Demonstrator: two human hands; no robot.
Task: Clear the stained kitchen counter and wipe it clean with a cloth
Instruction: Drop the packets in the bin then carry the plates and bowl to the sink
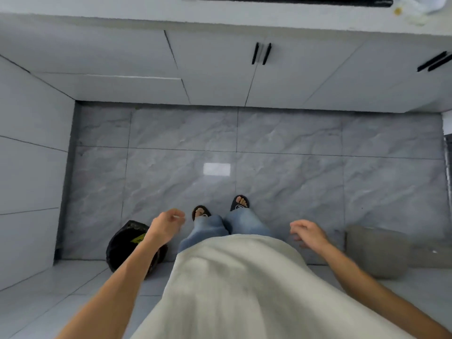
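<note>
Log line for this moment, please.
left hand: loosely curled, empty | right hand: open, empty | counter: untouched | bin: floor, left

Floor (281, 152): glossy grey marble-look tile. Cabinet doors (215, 77): smooth matt white, black handles (261, 53). Bin liner (122, 243): shiny black plastic. Jeans (244, 222): faded denim.

1. Hands: 2, left hand (168, 225) and right hand (308, 233), both bare, no obj. clearly held.
2. Feet: 2, each in a dark sandal: left sandal (201, 212), right sandal (240, 203).
3. Bins: 1 black bin (127, 243) on the floor, w/ a yellow scrap inside.
4. Grey cushions/blocks: 1, grey block (378, 250), at right.
5. Black cabinet handles: 4, as 2 pairs: centre pair (261, 53), right pair (435, 61).
6. Counters: 1, counter (220, 18), along the top edge; approx. 1 yellowish stain (398, 11) on it.
</note>
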